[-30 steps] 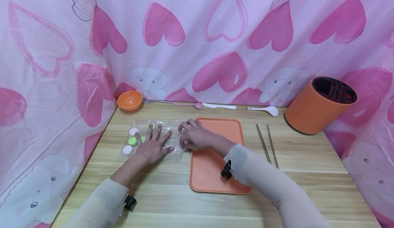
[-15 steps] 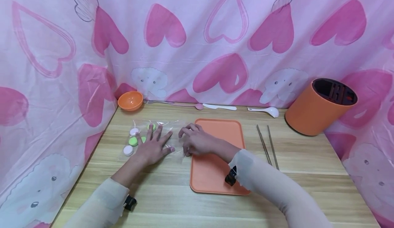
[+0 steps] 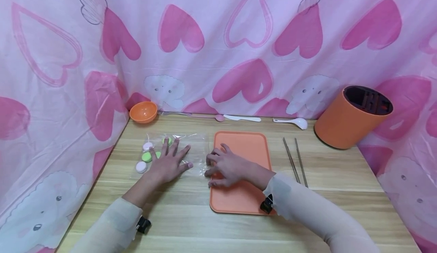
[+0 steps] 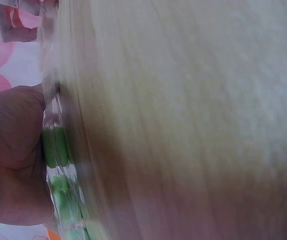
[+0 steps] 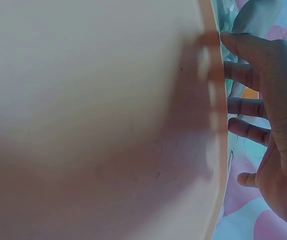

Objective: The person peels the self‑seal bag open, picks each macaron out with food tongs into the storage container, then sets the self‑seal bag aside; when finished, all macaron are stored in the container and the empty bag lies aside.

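Observation:
My left hand [image 3: 168, 162] lies flat with spread fingers on a clear plastic bag [image 3: 196, 143] on the wooden table [image 3: 191, 211]. Inside the bag are round green [image 3: 147, 156] and white pieces [image 3: 141, 166]; the left wrist view shows green pieces [image 4: 53, 145] pressed under the palm [image 4: 11, 150]. My right hand [image 3: 223, 165] rests over the left rim of the orange tray [image 3: 246, 146], its loosely bent fingers [image 5: 243, 75] touching the bag's right edge. I see nothing pinched between them.
An orange bowl [image 3: 143, 111], a fork [image 3: 177, 113], a white knife [image 3: 243, 118] and a white spoon [image 3: 293, 121] line the back edge. Two metal chopsticks [image 3: 294, 160] lie right of the tray. An orange holder [image 3: 351, 118] stands at the back right. Pink cloth surrounds the table.
My right hand slid right and toward me, from the middle of the bag to its right edge at the tray's rim. The left hand stayed flat on the bag.

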A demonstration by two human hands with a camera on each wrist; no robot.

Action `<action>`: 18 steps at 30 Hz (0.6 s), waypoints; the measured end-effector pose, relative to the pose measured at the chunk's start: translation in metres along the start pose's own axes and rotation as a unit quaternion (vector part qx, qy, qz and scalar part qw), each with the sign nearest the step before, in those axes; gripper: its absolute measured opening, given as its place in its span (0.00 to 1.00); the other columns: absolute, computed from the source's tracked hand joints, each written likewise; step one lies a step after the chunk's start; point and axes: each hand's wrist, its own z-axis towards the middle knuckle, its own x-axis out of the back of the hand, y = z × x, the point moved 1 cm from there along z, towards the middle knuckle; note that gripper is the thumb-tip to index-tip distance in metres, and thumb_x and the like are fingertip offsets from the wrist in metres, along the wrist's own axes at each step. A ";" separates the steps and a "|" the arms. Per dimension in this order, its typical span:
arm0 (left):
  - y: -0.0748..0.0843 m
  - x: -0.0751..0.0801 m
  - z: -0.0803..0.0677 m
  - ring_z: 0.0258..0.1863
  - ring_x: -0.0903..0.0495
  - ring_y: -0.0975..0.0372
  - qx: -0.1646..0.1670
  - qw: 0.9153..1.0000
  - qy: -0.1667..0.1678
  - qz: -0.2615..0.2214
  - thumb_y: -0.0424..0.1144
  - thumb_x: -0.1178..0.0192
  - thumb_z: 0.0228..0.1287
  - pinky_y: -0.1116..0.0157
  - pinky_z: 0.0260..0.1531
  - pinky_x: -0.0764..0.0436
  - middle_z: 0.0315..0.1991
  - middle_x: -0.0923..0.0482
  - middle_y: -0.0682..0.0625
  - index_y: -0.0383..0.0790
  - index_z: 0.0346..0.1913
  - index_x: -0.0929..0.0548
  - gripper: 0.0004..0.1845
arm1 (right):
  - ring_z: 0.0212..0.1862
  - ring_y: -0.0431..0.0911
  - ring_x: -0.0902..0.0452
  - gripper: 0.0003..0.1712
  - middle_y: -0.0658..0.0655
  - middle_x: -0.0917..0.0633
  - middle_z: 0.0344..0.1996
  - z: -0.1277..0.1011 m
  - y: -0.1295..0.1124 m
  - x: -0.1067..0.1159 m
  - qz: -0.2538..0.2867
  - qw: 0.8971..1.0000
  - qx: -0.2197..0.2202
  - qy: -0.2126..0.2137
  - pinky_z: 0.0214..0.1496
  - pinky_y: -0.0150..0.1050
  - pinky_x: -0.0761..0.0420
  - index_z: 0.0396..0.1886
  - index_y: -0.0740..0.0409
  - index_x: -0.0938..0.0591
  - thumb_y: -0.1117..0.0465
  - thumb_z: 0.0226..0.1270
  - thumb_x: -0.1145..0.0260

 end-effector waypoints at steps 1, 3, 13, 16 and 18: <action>0.000 0.000 0.000 0.90 0.72 0.31 -0.001 1.000 0.001 0.001 0.72 0.51 0.82 0.13 0.73 0.72 0.93 0.62 0.37 0.60 0.90 0.43 0.42 | 0.67 0.49 0.27 0.22 0.49 0.16 0.60 -0.001 -0.001 0.000 0.003 1.000 -0.002 -0.001 0.78 0.79 0.34 0.59 0.30 0.08 0.31 0.80 0.37; 0.000 0.000 0.000 0.90 0.72 0.31 0.000 1.000 0.001 0.003 0.72 0.51 0.82 0.13 0.73 0.72 0.93 0.62 0.37 0.60 0.90 0.43 0.42 | 0.68 0.50 0.28 0.22 0.49 0.16 0.62 -0.003 -0.002 -0.001 0.006 1.000 -0.006 -0.003 0.78 0.79 0.35 0.59 0.31 0.08 0.31 0.80 0.37; -0.017 0.010 0.001 0.90 0.65 0.29 -0.016 0.999 0.032 -0.001 0.69 0.55 0.86 0.12 0.73 0.68 0.92 0.61 0.33 0.56 0.91 0.47 0.42 | 0.72 0.53 0.26 0.24 0.50 0.16 0.70 -0.020 -0.004 -0.003 -0.007 1.000 0.003 0.030 0.76 0.83 0.35 0.66 0.34 0.11 0.34 0.81 0.37; -0.035 0.021 0.001 0.89 0.63 0.28 -0.018 0.999 0.036 -0.007 0.68 0.54 0.86 0.10 0.72 0.66 0.91 0.61 0.31 0.52 0.91 0.48 0.43 | 0.75 0.54 0.28 0.27 0.51 0.18 0.73 -0.030 -0.001 -0.003 0.009 0.999 -0.007 0.044 0.77 0.83 0.36 0.70 0.35 0.14 0.33 0.81 0.38; -0.049 0.028 0.001 0.89 0.63 0.28 -0.013 0.999 0.024 -0.016 0.69 0.53 0.85 0.10 0.71 0.66 0.91 0.62 0.30 0.49 0.92 0.49 0.45 | 0.77 0.55 0.30 0.29 0.52 0.20 0.75 -0.039 0.003 -0.002 0.018 0.998 -0.021 0.047 0.79 0.81 0.37 0.73 0.35 0.16 0.32 0.81 0.39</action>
